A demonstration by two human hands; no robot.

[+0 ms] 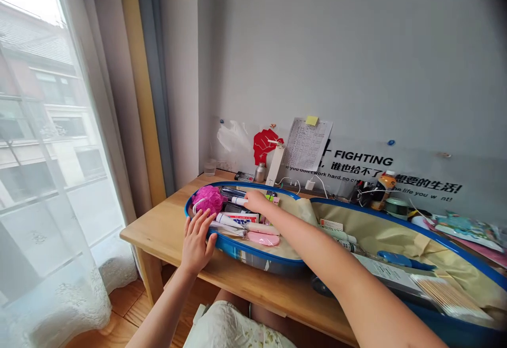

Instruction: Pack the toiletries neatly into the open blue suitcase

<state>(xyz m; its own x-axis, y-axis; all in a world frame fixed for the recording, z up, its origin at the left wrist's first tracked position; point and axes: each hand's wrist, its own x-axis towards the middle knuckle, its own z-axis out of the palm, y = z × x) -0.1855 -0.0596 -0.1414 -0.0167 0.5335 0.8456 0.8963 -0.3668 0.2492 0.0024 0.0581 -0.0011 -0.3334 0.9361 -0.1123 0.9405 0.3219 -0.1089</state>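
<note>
An open suitcase-shaped case with a blue rim [253, 262] lies on the desk, its left half full of toiletries. My left hand [198, 240] rests on the near left rim with its fingers spread, close to a pink mesh bath puff [209, 198]. My right hand [256, 201] reaches into the left half, fingers closed at the end of a white tube [239, 200]; part of the grip is hidden. Nearer to me lie a toothpaste tube [241, 218], a pale pink tube [262, 228] and a pink case in clear wrapping [263, 238].
The case's right half holds a pale green tube [341, 235], a blue item [404, 260], a white box [382, 271] and a pack of cotton swabs [449, 295]. Behind stand an orange bottle [384, 189] and a white lamp [275, 164]. The wooden desk [156, 229] ends near the curtain.
</note>
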